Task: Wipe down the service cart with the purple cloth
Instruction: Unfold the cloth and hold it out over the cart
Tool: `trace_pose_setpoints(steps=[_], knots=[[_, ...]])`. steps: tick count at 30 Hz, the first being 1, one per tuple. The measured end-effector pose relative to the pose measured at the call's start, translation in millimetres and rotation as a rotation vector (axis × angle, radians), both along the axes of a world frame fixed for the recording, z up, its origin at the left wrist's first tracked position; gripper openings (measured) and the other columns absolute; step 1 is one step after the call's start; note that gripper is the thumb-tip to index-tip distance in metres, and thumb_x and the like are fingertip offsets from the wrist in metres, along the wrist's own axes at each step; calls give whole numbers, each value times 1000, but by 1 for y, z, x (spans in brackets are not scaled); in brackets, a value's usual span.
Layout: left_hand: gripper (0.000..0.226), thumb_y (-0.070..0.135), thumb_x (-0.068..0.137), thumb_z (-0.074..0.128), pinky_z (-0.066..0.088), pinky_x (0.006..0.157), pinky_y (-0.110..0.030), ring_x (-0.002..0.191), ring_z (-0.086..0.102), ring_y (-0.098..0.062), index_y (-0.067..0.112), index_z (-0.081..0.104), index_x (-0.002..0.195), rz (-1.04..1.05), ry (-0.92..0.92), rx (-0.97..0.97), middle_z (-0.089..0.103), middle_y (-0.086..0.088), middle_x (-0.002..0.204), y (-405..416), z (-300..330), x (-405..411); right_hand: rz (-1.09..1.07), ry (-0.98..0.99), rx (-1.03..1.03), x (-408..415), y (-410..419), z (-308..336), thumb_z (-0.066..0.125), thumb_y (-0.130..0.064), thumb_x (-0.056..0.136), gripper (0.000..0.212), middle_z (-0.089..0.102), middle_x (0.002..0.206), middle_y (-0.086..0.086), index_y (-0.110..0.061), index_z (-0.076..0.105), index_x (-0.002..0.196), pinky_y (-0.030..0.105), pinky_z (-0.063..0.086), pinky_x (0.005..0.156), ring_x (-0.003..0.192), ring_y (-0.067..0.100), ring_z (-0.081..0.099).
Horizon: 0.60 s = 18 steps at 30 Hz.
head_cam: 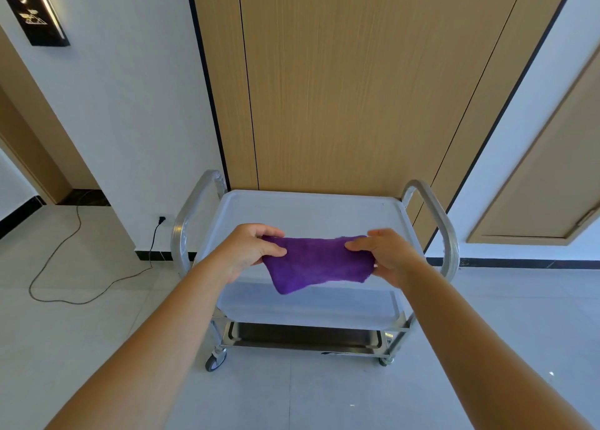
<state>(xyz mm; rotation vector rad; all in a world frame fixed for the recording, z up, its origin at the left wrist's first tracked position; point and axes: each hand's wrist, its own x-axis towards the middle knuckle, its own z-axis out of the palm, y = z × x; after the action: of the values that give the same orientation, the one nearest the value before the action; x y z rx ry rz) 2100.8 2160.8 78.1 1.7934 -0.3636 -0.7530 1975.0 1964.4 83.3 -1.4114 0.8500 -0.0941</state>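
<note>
So nearest the camera, both bare forearms reached in from about 7 and 5 o'clock and met near the middle of the view. The left hand (250, 247) pinched the left edge of the purple cloth (316, 264), thumb on top and fingers tucked under, and the right hand (384, 254) had the right edge the same way, fingers curled around the fabric. The cloth was pulled fairly flat between them with one corner drooping toward 6 o'clock, so my guess is it was being spread or folded into a decent wiping pad before going down. It hung in the air just above the top shelf (308, 212) of the service cart (389, 324), not touching it as far as I could tell. That shelf looked pale and bare around the hands, and I couldn't see any damp streaks, so I'd say the wiping itself hadn't really started. Below it sat a lower steel shelf (305, 335) in shadow, with caster wheels (215, 362) at the near corners. Curved metal handles (438, 225) stood at the cart's 9 and 3 o'clock sides, which will probably need a pass too. Farther off at 9 o'clock, a black cable (78, 231) trailed across the floor tiles to a wall socket (162, 219). Behind everything at 12 o'clock were the wood panels (341, 82), and a dark sign (32, 7) hung up at 11 o'clock.
</note>
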Motion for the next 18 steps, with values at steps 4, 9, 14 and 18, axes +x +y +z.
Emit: trace_pose_setpoints(steps=[4,9,14,18], knots=[[36,-5,75,69,47,74,-18,94,60,-16,9,64,108,-42,-277,152,65,-3,99,1,1,4,168,-37,-408,0,5,6,64,10,76,59,57,115,14,-9,50,130,36,52,86,98,25,59],[28,7,81,67,40,66,-14,90,58,-12,11,65,108,-109,-545,256,63,1,99,0,9,3,114,-51,-876,-2,8,3,61,0,80,20,61,83,1,-7,66,98,24,49,65,75,14,55],[11,17,89,60,35,65,-24,85,50,-17,9,64,96,-86,-742,330,50,-5,95,0,15,6,60,-77,-947,0,7,-5,62,-12,84,9,57,86,2,-9,65,92,20,37,59,72,10,49],[16,24,89,61,37,71,-26,83,51,-18,9,59,85,-28,-556,185,52,-9,97,9,12,15,34,-237,-709,-5,4,0,62,-19,88,8,58,97,0,-12,64,91,17,40,74,89,9,53]])
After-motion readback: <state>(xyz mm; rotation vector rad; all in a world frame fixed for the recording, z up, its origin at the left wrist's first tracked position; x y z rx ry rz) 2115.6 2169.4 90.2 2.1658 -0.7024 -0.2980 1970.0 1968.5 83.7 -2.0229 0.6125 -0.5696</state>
